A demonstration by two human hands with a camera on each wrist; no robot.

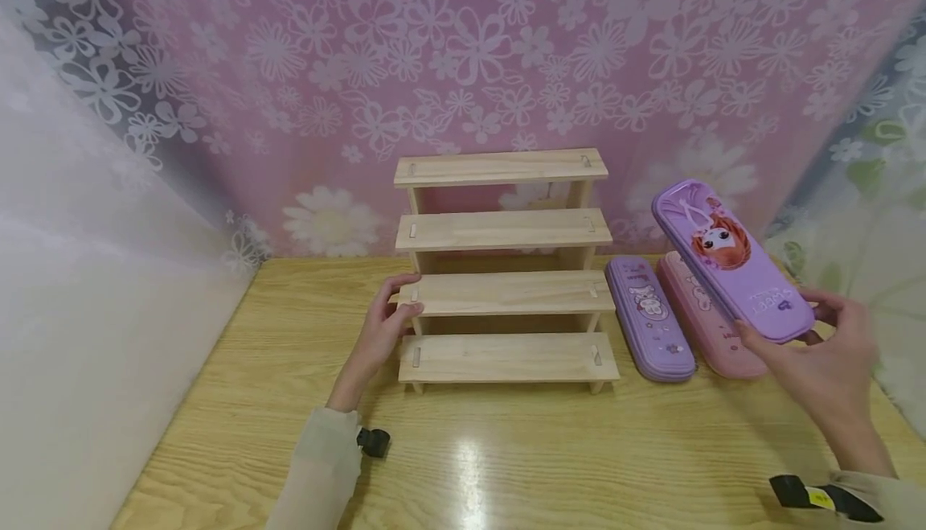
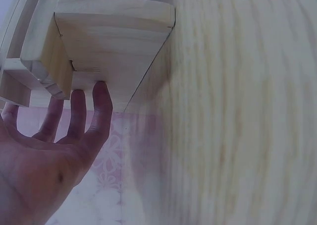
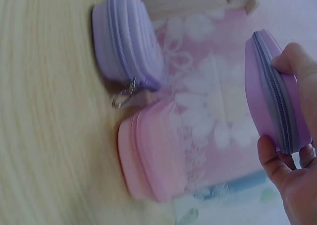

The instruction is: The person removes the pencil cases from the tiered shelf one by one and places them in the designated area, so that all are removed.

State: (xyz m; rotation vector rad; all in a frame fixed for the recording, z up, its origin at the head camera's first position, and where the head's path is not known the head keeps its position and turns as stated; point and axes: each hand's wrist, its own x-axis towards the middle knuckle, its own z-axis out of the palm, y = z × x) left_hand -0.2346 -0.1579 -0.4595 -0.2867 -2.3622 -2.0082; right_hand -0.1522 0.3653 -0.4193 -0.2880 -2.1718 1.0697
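My right hand (image 1: 832, 353) grips the near end of a shiny purple pencil case (image 1: 752, 273) with a red-haired cartoon girl on its lid. It is held tilted above the table; its grey zipper faces the right wrist camera. My left hand (image 1: 379, 325) holds the left end of the second-lowest step of a four-tier wooden display shelf (image 1: 506, 293), thumb at the front edge. In the left wrist view several fingers (image 2: 101, 106) reach to the shelf's side panel. A lilac pencil case (image 1: 651, 317) and a pink pencil case (image 1: 712, 325) lie right of the shelf.
Below everything is a wood-grain table (image 1: 448, 449), with the shelf standing near its back edge. Behind rises a pink flowered backdrop (image 1: 463, 55). Pale sheeting (image 1: 94, 273) hangs along the left side. A ring on the lilac case's zipper (image 3: 124, 93) shows in the right wrist view.
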